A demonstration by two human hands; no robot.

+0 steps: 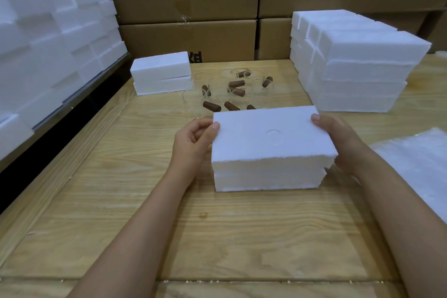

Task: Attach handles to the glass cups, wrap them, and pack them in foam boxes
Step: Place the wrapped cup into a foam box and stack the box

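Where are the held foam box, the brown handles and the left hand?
held foam box [266, 133], head view, middle of its lid.
brown handles [212, 106], head view, middle of one handle.
left hand [193, 139], head view, its middle.

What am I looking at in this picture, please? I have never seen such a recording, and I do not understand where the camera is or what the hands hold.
There is no machine here: a person works with bare hands, and one camera on the head looks down at them. The left hand and right hand grip a closed white foam box by its ends, over a wooden table. Behind it are glass cups and brown handles. More foam boxes are stacked at the right, cardboard cartons at the back.
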